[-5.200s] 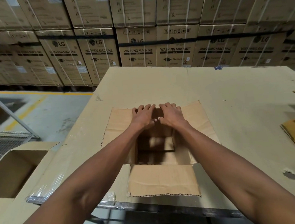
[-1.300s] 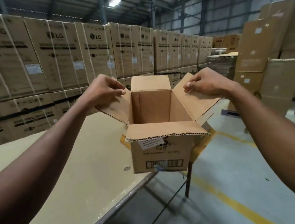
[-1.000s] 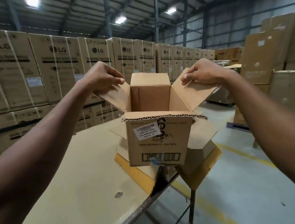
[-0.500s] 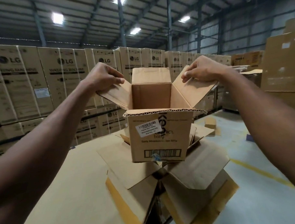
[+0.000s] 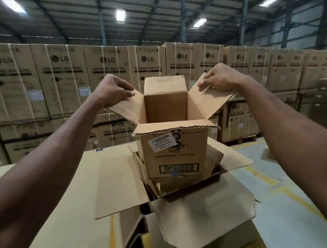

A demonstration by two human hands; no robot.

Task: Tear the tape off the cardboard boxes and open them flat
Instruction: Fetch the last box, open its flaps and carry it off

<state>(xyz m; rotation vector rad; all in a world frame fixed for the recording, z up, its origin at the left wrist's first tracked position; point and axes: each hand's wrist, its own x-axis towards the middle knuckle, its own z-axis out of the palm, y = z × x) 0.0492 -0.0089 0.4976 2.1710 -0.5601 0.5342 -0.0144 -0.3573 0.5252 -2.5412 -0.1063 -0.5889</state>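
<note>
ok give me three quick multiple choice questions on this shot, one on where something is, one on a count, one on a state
1. Where is the small box held?
A. over the large open carton
B. flat on the floor
C. on a shelf

2. How many of its top flaps are being gripped?
A. none
B. one
C. two

3. What state is the small box's top in?
A. taped shut
B. open, flaps spread
C. crushed flat

Answers:
1 A, its base hangs above the carton's open mouth.
2 C, the left hand pinches the left flap and the right hand pinches the right flap.
3 B, the inside walls show between four raised flaps.
</note>
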